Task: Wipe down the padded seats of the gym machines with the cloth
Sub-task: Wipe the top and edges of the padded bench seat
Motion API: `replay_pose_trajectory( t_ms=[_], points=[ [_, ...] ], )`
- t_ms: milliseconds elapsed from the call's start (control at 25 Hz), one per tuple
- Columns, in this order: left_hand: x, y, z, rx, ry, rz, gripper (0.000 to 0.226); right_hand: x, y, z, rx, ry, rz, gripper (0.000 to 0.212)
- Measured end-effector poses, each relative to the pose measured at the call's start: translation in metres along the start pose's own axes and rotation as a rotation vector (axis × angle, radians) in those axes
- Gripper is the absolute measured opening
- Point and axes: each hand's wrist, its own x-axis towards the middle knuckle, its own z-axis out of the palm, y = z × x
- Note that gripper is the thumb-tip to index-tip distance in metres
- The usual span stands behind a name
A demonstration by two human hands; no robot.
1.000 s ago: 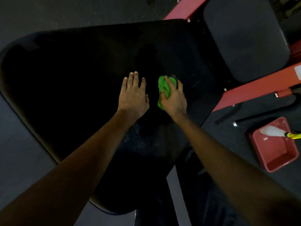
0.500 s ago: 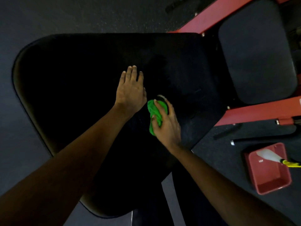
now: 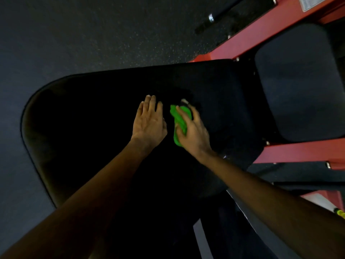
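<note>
Near seat (image 3: 84,118), far seat (image 3: 298,86), one cloth (image 3: 178,118): mid near seat, my left hand (image 3: 149,124) lies flat, fingers straight; my right hand (image 3: 192,133), just beside, clutches the cloth.

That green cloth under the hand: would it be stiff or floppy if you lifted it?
Probably floppy: the green cloth is bunched into soft folds under the right hand. It is likely light too, since one hand wads it up whole. Pushed, it would probably slide easily, because the black padded seat looks smooth.
</note>
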Motion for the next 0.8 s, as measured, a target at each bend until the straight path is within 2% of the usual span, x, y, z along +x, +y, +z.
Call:
replay_pose_trajectory(
  t_ms=[80,120,320,440,560,640,720,800],
  points=[
    [0.009,-0.008,-0.001,-0.007,0.025,-0.001,0.069,-0.033,0.008,0.006,0.012,-0.086,-0.134,0.059],
    [0.014,-0.012,-0.002,-0.005,0.042,-0.002,0.069,-0.036,0.01,0.008,0.01,-0.079,-0.136,0.058],
    [0.026,-0.029,-0.007,-0.038,0.112,-0.009,0.065,0.05,-0.019,0.017,0.04,0.161,0.086,0.054],
    [0.034,-0.045,-0.012,-0.061,0.148,-0.015,0.066,0.073,-0.036,0.012,0.073,0.169,0.22,0.054],
    [0.039,-0.054,-0.017,-0.05,0.142,0.002,0.067,0.018,-0.053,0.018,0.069,0.114,0.048,0.058],
    [0.044,-0.056,-0.019,-0.046,0.143,0.011,0.066,-0.022,-0.058,0.024,0.044,0.017,-0.068,0.058],
    [0.05,-0.06,-0.023,-0.036,0.14,0.02,0.064,-0.015,-0.057,0.024,0.026,0.007,-0.086,0.057],
    [0.055,-0.064,-0.025,-0.022,0.14,0.044,0.062,0.025,-0.059,0.023,-0.011,0.066,-0.1,0.057]
  ],
)
